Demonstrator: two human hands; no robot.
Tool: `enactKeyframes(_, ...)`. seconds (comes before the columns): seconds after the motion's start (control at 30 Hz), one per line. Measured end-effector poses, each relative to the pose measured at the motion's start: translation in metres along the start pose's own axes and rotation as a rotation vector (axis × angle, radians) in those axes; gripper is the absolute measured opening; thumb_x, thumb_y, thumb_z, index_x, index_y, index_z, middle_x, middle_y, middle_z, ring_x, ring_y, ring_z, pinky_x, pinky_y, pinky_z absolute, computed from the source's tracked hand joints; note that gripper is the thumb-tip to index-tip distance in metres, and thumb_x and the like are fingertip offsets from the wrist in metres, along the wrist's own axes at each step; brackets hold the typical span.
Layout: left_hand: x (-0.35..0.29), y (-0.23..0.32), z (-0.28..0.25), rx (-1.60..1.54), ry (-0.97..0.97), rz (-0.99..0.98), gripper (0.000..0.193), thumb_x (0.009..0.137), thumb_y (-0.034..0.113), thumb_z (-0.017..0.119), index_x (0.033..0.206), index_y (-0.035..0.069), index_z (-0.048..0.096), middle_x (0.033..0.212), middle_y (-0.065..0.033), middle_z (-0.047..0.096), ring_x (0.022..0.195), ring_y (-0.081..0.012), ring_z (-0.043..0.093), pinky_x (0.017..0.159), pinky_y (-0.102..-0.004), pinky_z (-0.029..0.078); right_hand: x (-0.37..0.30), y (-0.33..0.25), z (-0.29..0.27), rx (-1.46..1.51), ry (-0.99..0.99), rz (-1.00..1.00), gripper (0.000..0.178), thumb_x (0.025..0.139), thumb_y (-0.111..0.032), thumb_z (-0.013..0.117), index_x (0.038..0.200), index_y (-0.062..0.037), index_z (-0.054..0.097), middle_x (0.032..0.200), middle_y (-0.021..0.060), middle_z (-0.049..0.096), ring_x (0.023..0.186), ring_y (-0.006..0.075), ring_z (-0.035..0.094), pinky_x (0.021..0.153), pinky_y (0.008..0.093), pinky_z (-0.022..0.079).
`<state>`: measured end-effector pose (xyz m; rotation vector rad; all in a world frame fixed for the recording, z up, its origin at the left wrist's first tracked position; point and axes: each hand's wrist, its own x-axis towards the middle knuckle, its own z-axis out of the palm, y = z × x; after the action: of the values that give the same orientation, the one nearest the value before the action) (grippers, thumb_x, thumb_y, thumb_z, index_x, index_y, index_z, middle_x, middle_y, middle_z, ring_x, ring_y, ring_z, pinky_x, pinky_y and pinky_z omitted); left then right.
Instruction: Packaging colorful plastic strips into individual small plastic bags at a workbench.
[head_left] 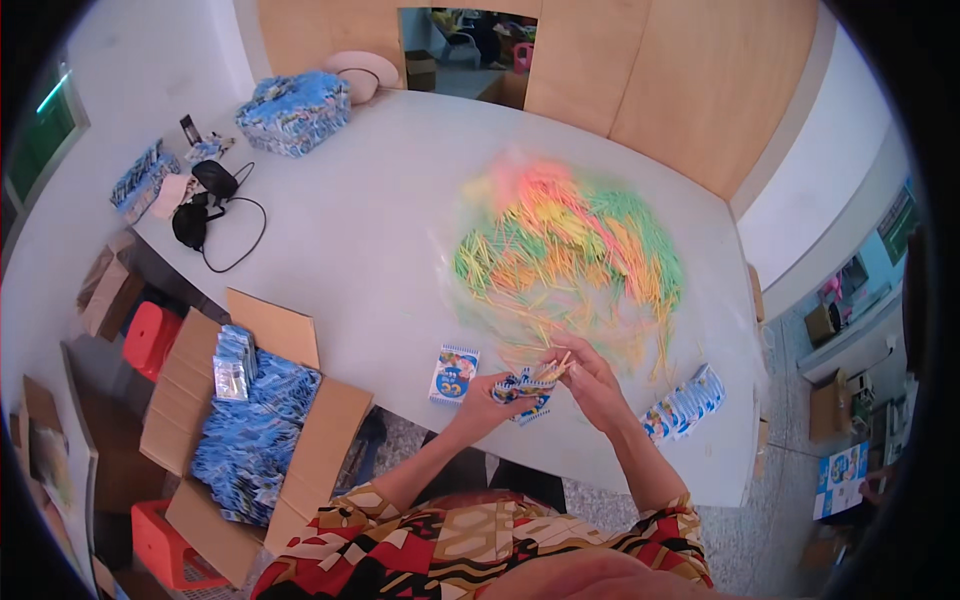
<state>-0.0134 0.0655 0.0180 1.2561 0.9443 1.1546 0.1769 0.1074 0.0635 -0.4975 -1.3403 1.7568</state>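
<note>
My left hand (484, 408) is closed round a small blue-and-white packet (530, 408), held just over the table's near edge. My right hand (592, 388) pinches a few thin pale-yellow sticks (560, 367) at the packet's upper end; whether their tips are inside it I cannot tell. Left of my hands, another blue-and-white packet (454, 374) lies flat. Beyond them spreads a large loose heap of thin sticks (575, 240) in pink, yellow, orange and green. To the right of my right hand, several packets (686, 404) overlap in a row.
An open cardboard box (290, 450) full of blue packets stands at the table's left side, near red stools (152, 340). On the white table (350, 230) are a black bag with a cord (192, 222), a blue patterned box (295, 112) and a pale hat (362, 70).
</note>
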Motion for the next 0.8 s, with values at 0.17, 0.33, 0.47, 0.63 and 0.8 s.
enactKeyframes(0.17,-0.011,0.011,0.006,-0.065,-0.016,0.038,0.024,0.079,0.011,0.071,0.100,0.000,0.067,0.085,-0.0016,0.067,0.073,-0.0029,0.056,0.063,-0.0193,0.045,-0.019,0.010,-0.011,-0.242,0.054,0.056,0.024,0.090,-0.009,0.055,0.112,-0.0011,0.056,0.098,0.0035,0.061,0.091,0.0086,0.054,0.084,0.0246,0.042)
enactKeyframes(0.33,-0.015,0.013,0.007,0.102,0.028,0.044,0.027,0.077,0.013,0.073,0.101,0.001,0.066,0.085,-0.0012,0.067,0.074,-0.0056,0.057,0.066,-0.0222,0.047,-0.027,-0.002,0.007,-0.477,0.206,-0.010,0.012,0.083,-0.005,0.062,0.092,0.0012,0.062,0.084,0.0026,0.062,0.077,0.0088,0.055,0.070,0.0237,0.045)
enactKeyframes(0.47,-0.015,0.025,0.014,0.077,0.099,-0.100,0.025,0.073,0.017,0.076,0.091,0.003,0.068,0.081,-0.0009,0.066,0.070,-0.0060,0.056,0.063,-0.0235,0.046,-0.038,-0.017,0.000,-0.714,0.346,-0.148,0.008,0.082,-0.003,0.060,0.088,0.0024,0.060,0.080,0.0051,0.063,0.075,0.0111,0.058,0.070,0.0256,0.046)
enactKeyframes(0.63,-0.017,0.028,0.021,-0.091,0.181,-0.191,0.021,0.074,0.008,0.075,0.092,0.001,0.066,0.083,-0.0013,0.065,0.071,-0.0068,0.059,0.064,-0.0222,0.048,-0.045,-0.030,-0.024,-0.635,0.534,-0.378,0.011,0.089,-0.002,0.053,0.096,0.0049,0.058,0.082,0.0066,0.064,0.077,0.0107,0.060,0.071,0.0237,0.047)
enactKeyframes(0.8,-0.023,0.019,0.029,-0.132,0.163,-0.192,0.021,0.075,0.005,0.073,0.093,0.000,0.065,0.084,-0.0023,0.066,0.070,-0.0074,0.060,0.063,-0.0224,0.049,-0.078,-0.017,-0.049,-0.735,0.638,-0.322,0.010,0.091,-0.004,0.053,0.097,0.0014,0.057,0.081,0.0035,0.064,0.075,0.0082,0.059,0.069,0.0232,0.048)
